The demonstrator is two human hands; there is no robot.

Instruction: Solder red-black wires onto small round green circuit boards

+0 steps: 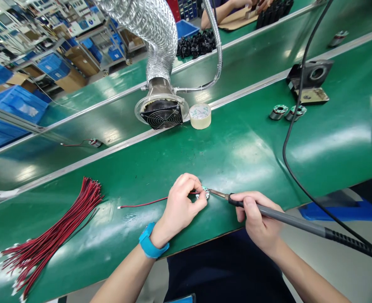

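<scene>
My left hand (181, 206), with a blue wristband, pinches a thin red-and-black wire (152, 203) at a small round part with a green circuit board (207, 193). My fingers cover much of that part. The wire trails left over the green bench to a white connector (119, 207). My right hand (263, 221) is closed around a soldering iron (294, 224), held like a pen. Its tip reaches the right edge of the circuit board; whether it touches cannot be made out.
A bundle of red-and-black wires (58, 231) lies left. Behind stand a fume extractor fan (162, 115) and a tape roll (200, 117). Two small motors (278, 112) sit near an iron stand (312, 82). The iron's cord (285, 147) crosses the right side. A co-worker's hands (236, 6) are beyond.
</scene>
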